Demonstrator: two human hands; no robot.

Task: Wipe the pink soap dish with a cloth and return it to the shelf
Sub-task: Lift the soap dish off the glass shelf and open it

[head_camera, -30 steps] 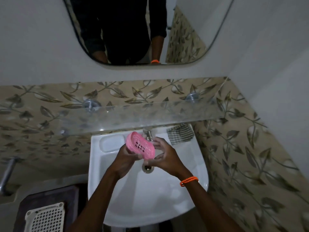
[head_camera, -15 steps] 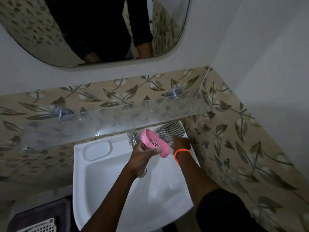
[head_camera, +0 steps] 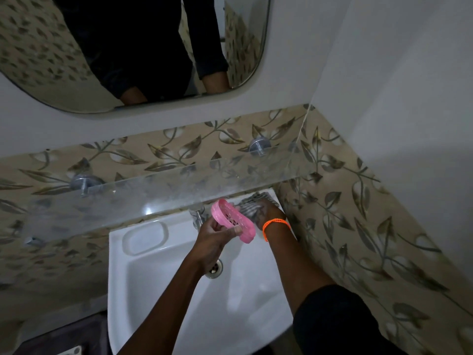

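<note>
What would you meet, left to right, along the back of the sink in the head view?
Moulded soap recess → tap → pink soap dish in the left hand → right hand on the cloth.

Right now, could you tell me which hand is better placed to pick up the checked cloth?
The right hand: it already rests on the checked cloth at the white basin's back corner, while the left hand holds the pink perforated soap dish.

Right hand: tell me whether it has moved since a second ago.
Yes. The right hand left the pink soap dish and went toward the sink's back right corner, where it now grips the checked cloth.
</note>
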